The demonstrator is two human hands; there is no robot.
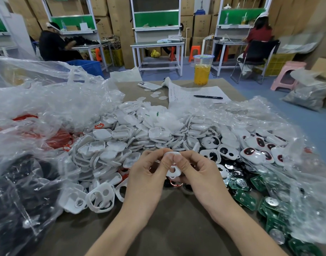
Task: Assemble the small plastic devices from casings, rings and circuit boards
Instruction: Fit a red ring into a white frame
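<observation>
My left hand (149, 174) and my right hand (199, 172) meet above the brown table and together pinch one small white plastic casing (173, 170) with a round hole, thumbs pressed on its top. Behind my hands spreads a big heap of white casings (140, 133). Green circuit boards (250, 196) lie at the right. Assembled white devices with dark and red inserts (254, 152) sit right of the heap. Red rings (57, 139) show through a plastic bag at the left. A copper-coloured ring (176, 184) lies just under my hands.
Crumpled clear plastic bags (38, 100) cover the left and right sides. At the table's far end stand a cup of orange drink (202, 70), a phone (149, 86), and a paper sheet with a pen (207, 97). Other people sit at benches behind.
</observation>
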